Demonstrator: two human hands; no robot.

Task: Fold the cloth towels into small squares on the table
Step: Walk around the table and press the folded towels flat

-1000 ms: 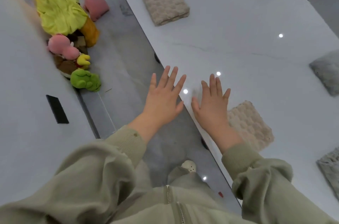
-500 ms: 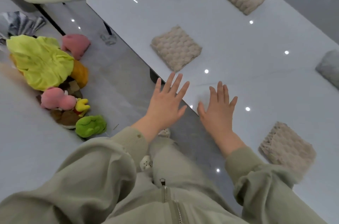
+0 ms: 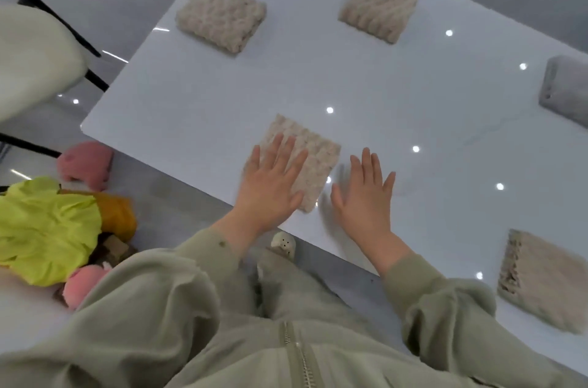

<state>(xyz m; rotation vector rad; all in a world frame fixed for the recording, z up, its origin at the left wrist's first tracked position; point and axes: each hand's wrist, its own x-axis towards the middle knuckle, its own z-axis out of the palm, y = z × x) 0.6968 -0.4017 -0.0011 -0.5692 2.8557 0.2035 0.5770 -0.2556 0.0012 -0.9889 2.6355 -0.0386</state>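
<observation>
A beige waffle-weave cloth towel (image 3: pixel 315 158), folded into a small square, lies near the front edge of a glossy white bench (image 3: pixel 318 85), turned cornerwise to that edge. Four more folded towels sit well apart around it. A second beige towel (image 3: pixel 222 17) is at the far left and a third beige towel (image 3: pixel 378 7) at the far right. A grey towel (image 3: pixel 566 88) is cut off by the right edge of the view, and a fringed beige towel (image 3: pixel 541 282) lies at the near right. Bright spots of light reflect off the bench between them.

On the grey floor to the left lies a heap of plush toys (image 3: pixel 47 228) in yellow-green, orange and pink. A cream chair seat (image 3: pixel 31 53) on black legs stands beyond them. A pale shoe (image 3: pixel 283 243) shows at the bench's edge.

The left hand (image 3: pixel 270 187) lies palm down over the towel's near-left part, covering it. Its fingers (image 3: pixel 276 152) are straight and fanned apart, their tips about at the square's middle, the thumb by the near corner. The right hand (image 3: pixel 366 200) is palm down over bare bench just beside the towel and apart from it, fingers straight and slightly spread, holding nothing. It is blurred, and contact with the surface cannot be told. Both arms, in olive-green sleeves (image 3: pixel 445 308), reach forward from below.
</observation>
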